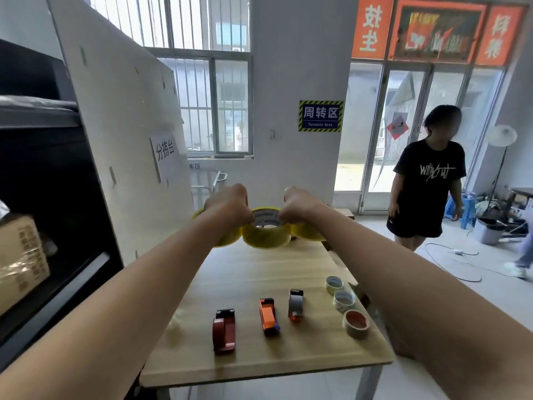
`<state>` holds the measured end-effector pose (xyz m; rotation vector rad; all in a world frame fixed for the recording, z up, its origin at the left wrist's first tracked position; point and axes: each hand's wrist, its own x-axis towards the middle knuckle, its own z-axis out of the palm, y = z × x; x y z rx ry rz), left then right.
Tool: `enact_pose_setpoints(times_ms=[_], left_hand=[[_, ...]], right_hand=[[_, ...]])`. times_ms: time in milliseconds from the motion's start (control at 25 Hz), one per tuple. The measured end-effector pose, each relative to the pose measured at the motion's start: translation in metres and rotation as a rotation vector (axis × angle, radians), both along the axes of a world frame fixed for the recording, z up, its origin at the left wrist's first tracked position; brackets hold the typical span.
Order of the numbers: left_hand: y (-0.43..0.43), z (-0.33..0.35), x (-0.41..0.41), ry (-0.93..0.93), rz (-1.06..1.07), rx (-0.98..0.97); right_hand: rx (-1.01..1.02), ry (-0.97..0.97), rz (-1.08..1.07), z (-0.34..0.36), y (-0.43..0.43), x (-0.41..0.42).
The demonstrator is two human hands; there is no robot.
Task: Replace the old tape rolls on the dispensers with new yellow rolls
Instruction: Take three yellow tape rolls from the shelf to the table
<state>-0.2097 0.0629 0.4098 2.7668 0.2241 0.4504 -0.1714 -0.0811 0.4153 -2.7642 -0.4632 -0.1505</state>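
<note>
Wooden table (pixel 259 284), lower centre of the frame, light top, metal leg at lower right.

Nearest row, left to right: red tape dispenser (pixel 224 332); orange tape dispenser (pixel 268 316); grey tape dispenser (pixel 296 305). All three lie apart from one another with no full roll visible on them, apparently stripped and waiting for refills.

Right of the dispensers, along the table's right edge: three spent tape rolls, nearly down to the core: red-cored roll (pixel 356 323) nearest, then a pale roll (pixel 344 301), then another pale roll (pixel 334 285). Judged to be the old rolls, set aside in a line clear of the working area.

Far end of the table, centre of the frame: three new yellow rolls side by side, touching: left yellow roll (pixel 227 238), middle yellow roll (pixel 266 231), right yellow roll (pixel 308 233). Left hand (pixel 227 204) and right hand (pixel 301 204), arms fully stretched, are closed down on the group, fingers pinching at the rim of the middle roll from either side. Whether the rolls are lifted or resting on the table cannot be told. Likely step: bringing the new stock near to the dispensers.

Beyond: tall white board (pixel 124 125) at left bearing a paper label; blue "Turnover Area" sign (pixel 320 116) on the pillar; a person in a black T-shirt (pixel 427 180) at right, well apart from the table.
</note>
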Motion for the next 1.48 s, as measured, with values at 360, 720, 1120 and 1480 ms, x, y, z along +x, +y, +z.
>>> enact_pose_setpoints(times_ms=[360,720,1120,1480], left_hand=[[0.0,0.029,0.145,-0.047,0.053,0.037],[0.029,0.016,0.253,-0.029,0.078,-0.008],[0.093,-0.169,0.367,0.216,0.026,-0.023],[0.104,-0.364,0.415,0.396,0.104,-0.065]], right_hand=[[0.013,-0.052,0.046,0.022,0.008,0.158],[0.035,-0.001,0.066,0.009,0.038,0.274],[-0.11,0.182,-0.05,-0.175,0.104,0.378],[-0.224,0.379,-0.057,-0.364,0.119,0.423]])
